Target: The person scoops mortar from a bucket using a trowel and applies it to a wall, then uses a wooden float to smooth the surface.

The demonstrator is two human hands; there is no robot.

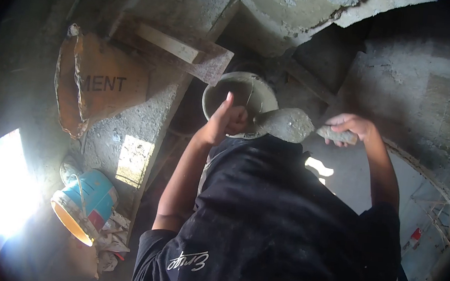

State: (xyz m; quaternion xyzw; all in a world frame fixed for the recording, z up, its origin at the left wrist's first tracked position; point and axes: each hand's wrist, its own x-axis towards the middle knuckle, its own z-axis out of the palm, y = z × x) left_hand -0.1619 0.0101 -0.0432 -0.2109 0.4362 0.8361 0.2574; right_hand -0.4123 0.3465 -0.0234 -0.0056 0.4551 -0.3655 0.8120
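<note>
My left hand [227, 120] is closed, thumb up, over the rim of a round mortar-smeared bucket [211, 95]. It grips a trowel [289, 124] whose handle is mostly hidden in the fist. The grey, mortar-coated blade points right across the bucket's edge, toward my other hand. Fingers of my right hand [349, 128] wrap over a rough greyish lump [339, 135], perhaps stone or hardened mortar. The lump sits just beyond the blade's tip.
A wooden board with a bar across it [177, 49] juts toward the bucket from the upper left. Beside it lies a torn brown cement bag [106, 83]. A blue bucket [89, 198] lies tilted at lower left. A rough concrete edge [422, 170] runs along the right.
</note>
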